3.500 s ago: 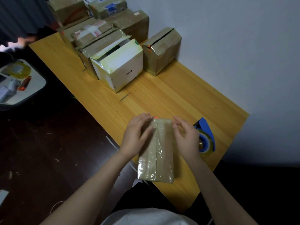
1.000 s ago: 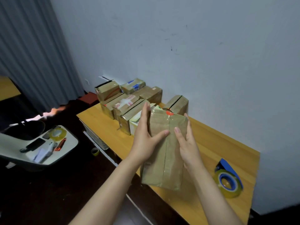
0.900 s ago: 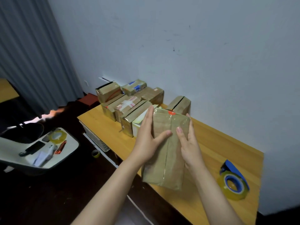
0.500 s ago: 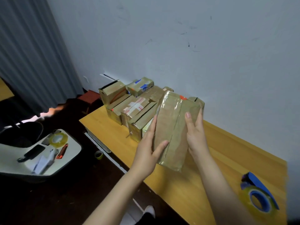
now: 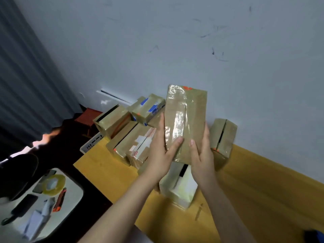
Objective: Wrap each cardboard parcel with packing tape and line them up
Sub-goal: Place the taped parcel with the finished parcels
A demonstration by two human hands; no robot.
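Note:
A long flat cardboard parcel (image 5: 185,120), wrapped in glossy clear tape with an orange mark at its top, is held upright in the air above the table. My left hand (image 5: 161,155) grips its lower left edge with the thumb across the front. My right hand (image 5: 201,155) grips its lower right edge. Below it stands a white taped box (image 5: 178,188). Several taped brown parcels (image 5: 133,142) are crowded along the wall behind, and one brown box (image 5: 222,137) stands to the right.
The yellow wooden table (image 5: 254,195) runs along the pale wall. A white side surface (image 5: 71,188) at lower left carries a roll of clear tape (image 5: 53,184), a phone and an orange cutter. A blue tape dispenser (image 5: 315,235) peeks in at the bottom right corner.
Both hands lifted the wrapped parcel off the table and carried it up and away toward the group of boxes at the wall. The view swung left, leaving the dispenser at the frame's edge.

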